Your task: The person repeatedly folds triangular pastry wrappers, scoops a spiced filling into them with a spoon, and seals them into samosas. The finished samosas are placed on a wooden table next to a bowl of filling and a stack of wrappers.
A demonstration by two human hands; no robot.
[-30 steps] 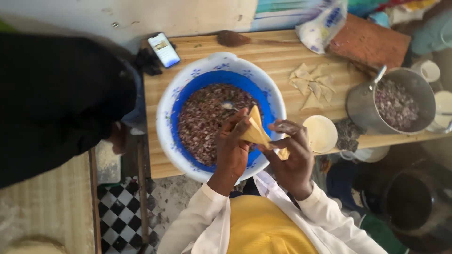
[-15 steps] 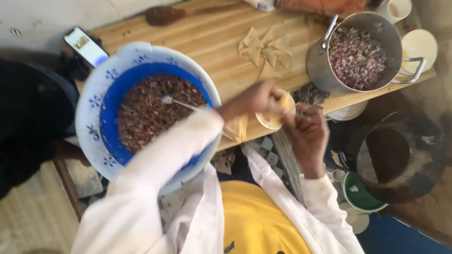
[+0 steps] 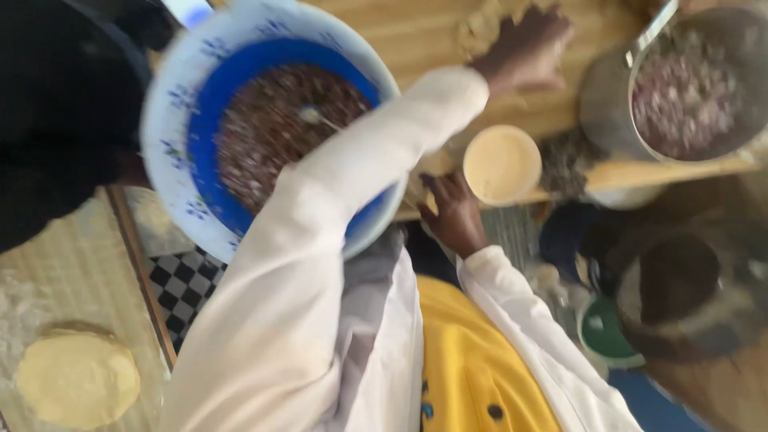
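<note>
- Head view, looking down and blurred: the left hand point(image 3: 524, 44) is stretched across the body to the far part of the wooden worktop point(image 3: 416, 32), resting on the pile of pastry sheets point(image 3: 480, 24); its fingers are curled down over them, but the blur hides whether a sheet is pinched.
- Its white sleeve point(image 3: 352, 184) crosses over the big blue basin point(image 3: 192, 96), which sits close to the body so the dark chopped filling point(image 3: 272, 128) and the spoon point(image 3: 316, 116) lying in it are within easy reach.
- Right hand point(image 3: 452, 212) sits low at the worktop's near edge, just beside the small bowl of pale paste point(image 3: 502, 164); the fingers look loosely bent, and I cannot tell if they hold anything.
- That small bowl stands between the basin and the steel pot point(image 3: 680, 88) of chopped onion mix, handy to either hand.
- Lower left, a flat round of dough point(image 3: 76, 376) lies on a floured mat point(image 3: 72, 280), well apart from both hands.
- Dark clothing of another person point(image 3: 56, 104) fills the upper left.
</note>
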